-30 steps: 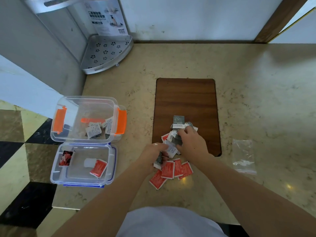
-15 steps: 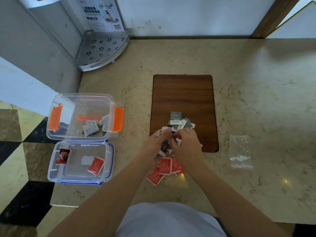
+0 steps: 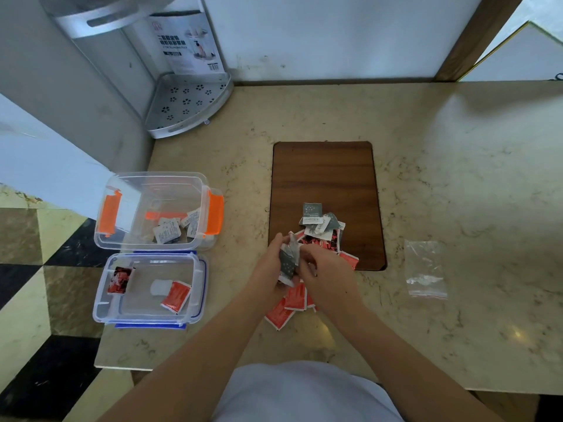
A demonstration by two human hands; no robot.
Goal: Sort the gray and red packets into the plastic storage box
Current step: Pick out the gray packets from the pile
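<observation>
Board mid-counter. Packet pile straddles the board's near edge, spilling onto the counter in front. Both hands over the pile's near-left part. Two boxes at the counter's left edge: far box behind near box, touching, packets in both. Bag right of board. Rack in far-left corner.

A single wide-angle view looks from the person's head, forward and steeply down onto the marble counter. It sits close above the forearms, which enter from the bottom edge (straight lines bow near the frame's borders). The wall runs along the top, the tiled floor shows at left, beyond the counter's edge.
</observation>
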